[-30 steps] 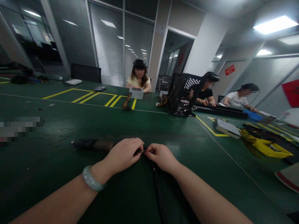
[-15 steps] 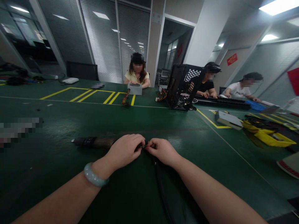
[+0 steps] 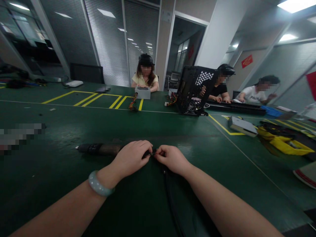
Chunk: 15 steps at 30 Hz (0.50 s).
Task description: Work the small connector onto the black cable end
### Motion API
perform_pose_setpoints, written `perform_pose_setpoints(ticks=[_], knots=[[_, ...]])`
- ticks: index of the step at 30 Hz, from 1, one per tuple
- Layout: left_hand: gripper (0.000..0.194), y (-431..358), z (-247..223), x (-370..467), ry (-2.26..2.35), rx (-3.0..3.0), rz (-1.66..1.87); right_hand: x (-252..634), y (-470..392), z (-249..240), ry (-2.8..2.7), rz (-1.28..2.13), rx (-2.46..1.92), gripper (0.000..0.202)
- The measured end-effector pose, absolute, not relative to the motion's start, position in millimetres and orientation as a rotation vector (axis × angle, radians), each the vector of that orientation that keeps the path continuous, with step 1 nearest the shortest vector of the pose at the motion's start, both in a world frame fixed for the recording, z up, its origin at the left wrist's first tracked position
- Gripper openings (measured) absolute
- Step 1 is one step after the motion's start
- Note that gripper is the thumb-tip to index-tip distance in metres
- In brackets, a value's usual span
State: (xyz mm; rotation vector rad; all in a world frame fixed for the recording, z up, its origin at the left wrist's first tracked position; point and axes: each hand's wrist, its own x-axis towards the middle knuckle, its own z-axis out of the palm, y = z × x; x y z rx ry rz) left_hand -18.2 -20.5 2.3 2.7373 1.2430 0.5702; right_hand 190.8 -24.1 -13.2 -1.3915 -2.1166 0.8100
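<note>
An electric screwdriver (image 3: 98, 149) with a dark body lies on the green table, its metal tip pointing left. Over its rear end is my left hand (image 3: 134, 158), closed, with a pale green bangle at the wrist. My right hand (image 3: 174, 159) is closed too, thumb and index pinched on the end of a black cable (image 3: 170, 197). Between the two hands' fingertips shows a small piece with a metallic glint, too small to name. The cable runs from beneath my right hand down toward the table's near edge. My fingers hide the rear of the screwdriver.
A black computer case (image 3: 196, 90) stands across the table beside a grey power supply (image 3: 143, 92) with coloured wires. To the right are a grey box (image 3: 243, 126) and a yellow tray (image 3: 291, 146). Several people sit at the far side. Yellow tape marks the tabletop.
Both my hands stay almost in place at the screwdriver's rear end. At far right, a co-worker's hand has risen from the table.
</note>
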Motion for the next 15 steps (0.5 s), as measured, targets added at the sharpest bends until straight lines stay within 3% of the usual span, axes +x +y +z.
perform_pose_setpoints(ticks=[15], knots=[[0.015,-21.4,4.1,-17.2,1.262,2.737,0.583,190.7,-26.0,-6.9,-2.124,0.824,-1.411,0.012]])
